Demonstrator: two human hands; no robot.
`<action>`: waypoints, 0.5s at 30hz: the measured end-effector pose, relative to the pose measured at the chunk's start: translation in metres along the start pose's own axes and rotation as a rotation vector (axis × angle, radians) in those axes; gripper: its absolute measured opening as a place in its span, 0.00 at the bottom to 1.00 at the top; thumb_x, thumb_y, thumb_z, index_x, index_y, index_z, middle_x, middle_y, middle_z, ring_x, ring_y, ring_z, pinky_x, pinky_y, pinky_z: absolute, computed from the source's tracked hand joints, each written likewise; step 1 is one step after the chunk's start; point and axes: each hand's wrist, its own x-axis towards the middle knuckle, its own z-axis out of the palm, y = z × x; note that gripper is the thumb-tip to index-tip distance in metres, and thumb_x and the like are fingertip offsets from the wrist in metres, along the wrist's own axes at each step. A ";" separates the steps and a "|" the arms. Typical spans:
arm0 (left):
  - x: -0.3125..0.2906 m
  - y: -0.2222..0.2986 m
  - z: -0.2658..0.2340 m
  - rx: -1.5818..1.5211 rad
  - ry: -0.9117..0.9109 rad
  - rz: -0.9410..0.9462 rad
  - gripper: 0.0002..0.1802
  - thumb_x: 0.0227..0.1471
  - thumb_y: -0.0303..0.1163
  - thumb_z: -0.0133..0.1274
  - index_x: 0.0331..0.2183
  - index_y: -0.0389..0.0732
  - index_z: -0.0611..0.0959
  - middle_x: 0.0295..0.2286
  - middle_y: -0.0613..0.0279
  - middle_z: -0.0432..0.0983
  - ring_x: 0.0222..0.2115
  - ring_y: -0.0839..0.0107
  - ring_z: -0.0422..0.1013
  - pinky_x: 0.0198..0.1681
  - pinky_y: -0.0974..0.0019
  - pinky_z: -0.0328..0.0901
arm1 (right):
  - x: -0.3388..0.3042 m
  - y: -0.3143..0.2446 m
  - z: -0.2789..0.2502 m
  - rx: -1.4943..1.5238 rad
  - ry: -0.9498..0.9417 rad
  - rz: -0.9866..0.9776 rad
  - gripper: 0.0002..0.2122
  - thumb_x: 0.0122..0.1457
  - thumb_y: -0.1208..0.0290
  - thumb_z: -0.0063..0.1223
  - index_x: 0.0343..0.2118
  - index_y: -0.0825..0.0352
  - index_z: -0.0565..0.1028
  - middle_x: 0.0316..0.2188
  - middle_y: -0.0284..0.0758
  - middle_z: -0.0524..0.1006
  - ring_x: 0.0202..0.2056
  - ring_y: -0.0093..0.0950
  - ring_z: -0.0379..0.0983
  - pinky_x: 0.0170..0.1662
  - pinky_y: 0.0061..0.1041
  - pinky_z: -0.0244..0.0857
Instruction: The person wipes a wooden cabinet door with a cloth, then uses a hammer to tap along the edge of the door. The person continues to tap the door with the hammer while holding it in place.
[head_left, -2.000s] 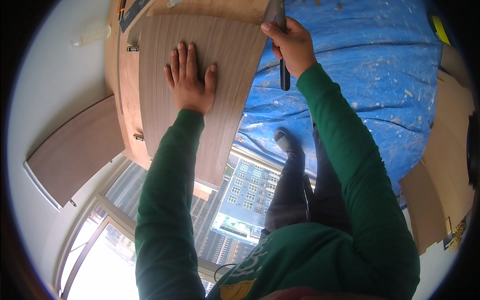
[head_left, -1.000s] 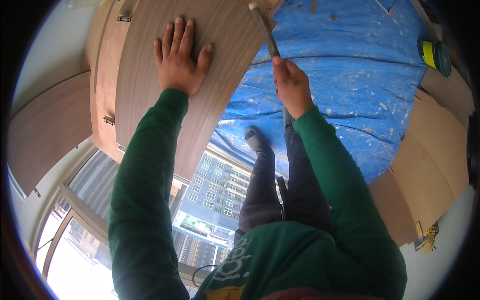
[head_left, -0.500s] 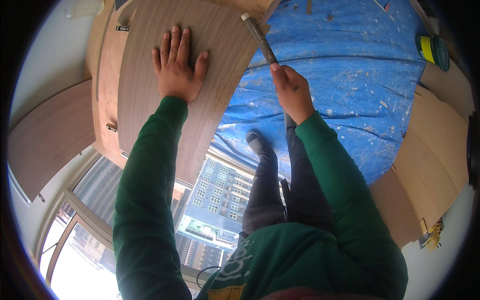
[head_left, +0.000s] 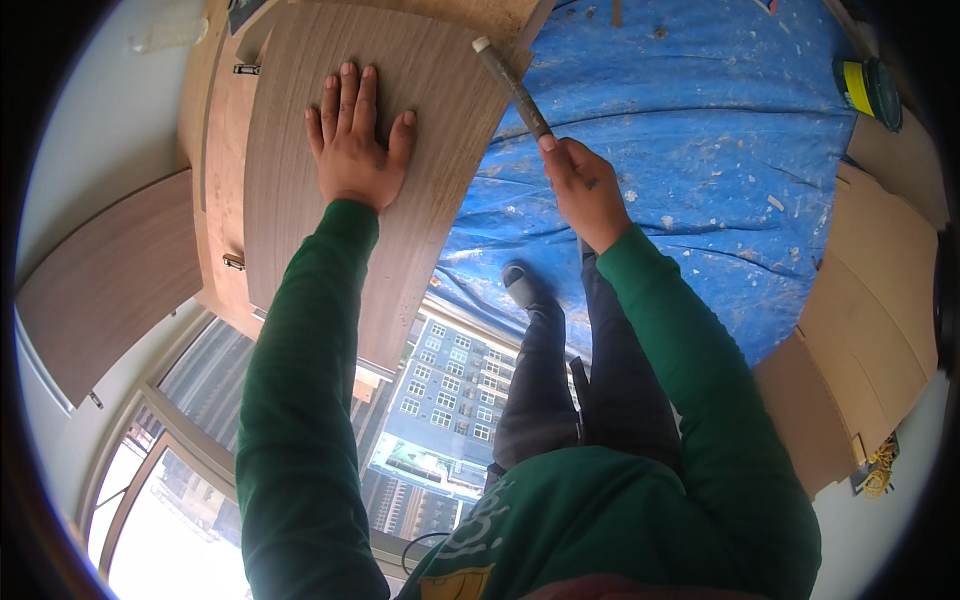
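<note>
My left hand (head_left: 358, 145) lies flat on a brown wood-grain panel (head_left: 300, 200), fingers spread and pointing away from me. In my right hand (head_left: 588, 195) is a slim dark bar (head_left: 515, 95) with a pale tip, perhaps a file. My fingers wrap round its near end, with the thumb laid along it. The bar slants up and to the left, and its far end overlaps the panel's right edge in view. Whether it touches that edge I cannot tell. The part of the bar inside my fist is hidden.
Below the panel is a lighter wooden board with metal hinges (head_left: 234, 262). Another brown panel (head_left: 110, 285) leans at the left. Blue sheeting (head_left: 660, 180) covers the floor. At the right are a dark green tub (head_left: 872, 95), cardboard (head_left: 870, 310) and yellow cord (head_left: 880, 470). Windows (head_left: 430, 400) are near my legs.
The bar's pale tip has moved slightly left and toward me, further over the panel edge. My left hand stays flat on the panel. The whole view has shifted a little.
</note>
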 end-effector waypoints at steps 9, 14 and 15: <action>0.002 0.000 -0.001 0.008 0.002 0.002 0.39 0.61 0.56 0.46 0.68 0.48 0.66 0.69 0.58 0.56 0.71 0.55 0.49 0.72 0.41 0.38 | 0.068 -0.061 -0.022 0.321 0.076 0.047 0.24 0.68 0.46 0.52 0.29 0.67 0.73 0.18 0.28 0.65 0.17 0.20 0.60 0.20 0.24 0.57; 0.000 -0.001 -0.004 -0.007 -0.008 -0.009 0.39 0.61 0.56 0.47 0.67 0.48 0.66 0.69 0.58 0.57 0.71 0.55 0.49 0.72 0.41 0.37 | 0.070 -0.051 -0.019 0.374 0.028 -0.046 0.20 0.67 0.51 0.56 0.30 0.67 0.74 0.19 0.27 0.67 0.17 0.19 0.62 0.20 0.23 0.59; 0.000 0.000 -0.004 -0.011 -0.007 -0.008 0.39 0.61 0.56 0.47 0.67 0.48 0.66 0.69 0.58 0.57 0.71 0.55 0.49 0.72 0.41 0.38 | 0.075 -0.053 -0.015 0.377 0.044 -0.116 0.18 0.66 0.53 0.58 0.31 0.67 0.74 0.19 0.26 0.66 0.17 0.18 0.60 0.20 0.21 0.57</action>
